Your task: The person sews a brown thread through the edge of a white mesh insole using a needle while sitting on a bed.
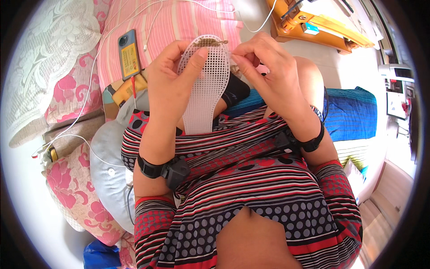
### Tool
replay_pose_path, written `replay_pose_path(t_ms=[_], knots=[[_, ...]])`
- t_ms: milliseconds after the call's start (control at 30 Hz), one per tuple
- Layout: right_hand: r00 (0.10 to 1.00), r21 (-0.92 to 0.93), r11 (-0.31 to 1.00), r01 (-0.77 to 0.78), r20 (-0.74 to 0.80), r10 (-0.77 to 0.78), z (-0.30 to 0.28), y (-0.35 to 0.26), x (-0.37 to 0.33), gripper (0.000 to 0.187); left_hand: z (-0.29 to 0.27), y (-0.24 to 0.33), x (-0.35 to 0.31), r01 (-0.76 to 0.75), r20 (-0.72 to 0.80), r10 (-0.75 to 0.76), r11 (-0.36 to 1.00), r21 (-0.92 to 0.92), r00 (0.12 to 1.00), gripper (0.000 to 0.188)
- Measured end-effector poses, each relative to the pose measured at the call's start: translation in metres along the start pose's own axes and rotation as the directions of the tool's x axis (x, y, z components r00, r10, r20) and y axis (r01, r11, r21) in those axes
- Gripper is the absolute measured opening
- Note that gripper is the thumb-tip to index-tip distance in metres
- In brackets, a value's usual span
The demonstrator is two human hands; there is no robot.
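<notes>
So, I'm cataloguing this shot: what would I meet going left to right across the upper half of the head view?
White lace cloth, phone, left hand, white mesh sole, right hand, blue cloth.

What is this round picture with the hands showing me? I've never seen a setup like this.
There's no machine here: a person is working with bare hands. The single picture comes from a wide fisheye camera worn on their head, looking down, so straight edges bend. The left hand holds a white mesh sheet shaped like a shoe sole, with brown stitching near its far end. The right hand pinches at the sheet's right edge; anything between its fingertips is too small to tell. Leftward, a phone lies on pink striped cloth.
</notes>
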State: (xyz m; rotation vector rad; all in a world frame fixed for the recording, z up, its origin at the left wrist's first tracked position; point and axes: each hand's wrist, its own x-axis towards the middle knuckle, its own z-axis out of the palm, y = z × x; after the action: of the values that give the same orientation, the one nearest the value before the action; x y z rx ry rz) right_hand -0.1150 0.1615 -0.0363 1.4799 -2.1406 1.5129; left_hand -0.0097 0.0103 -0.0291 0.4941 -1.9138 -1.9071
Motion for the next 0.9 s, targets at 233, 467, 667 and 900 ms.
replay_pose_path(t_ms=[233, 467, 667, 900], knots=[[0.999, -0.001, 1.0, -0.029, 0.023, 0.029, 0.0, -0.004, 0.002, 0.011, 0.004, -0.007, -0.001, -0.128, -0.002, 0.129, 0.987, 0.093, 0.992, 0.012], [0.992, 0.023, 0.992, -0.121, 0.03, 0.12, 0.006, -0.009, 0.003, 0.01, 0.007, -0.014, -0.003, -0.142, 0.031, 0.139, 0.978, 0.155, 0.99, 0.012], [0.997, 0.154, 0.985, 0.071, -0.004, -0.071, 0.008, -0.004, 0.005, 0.015, 0.001, -0.007, -0.001, 0.038, 0.091, -0.044, 0.997, 0.063, 0.995, 0.015], [0.985, 0.125, 0.984, -0.126, -0.101, 0.139, 0.001, 0.003, 0.001, 0.015, 0.007, -0.003, -0.004, 0.011, 0.125, -0.005, 0.999, -0.048, 0.992, 0.017]])
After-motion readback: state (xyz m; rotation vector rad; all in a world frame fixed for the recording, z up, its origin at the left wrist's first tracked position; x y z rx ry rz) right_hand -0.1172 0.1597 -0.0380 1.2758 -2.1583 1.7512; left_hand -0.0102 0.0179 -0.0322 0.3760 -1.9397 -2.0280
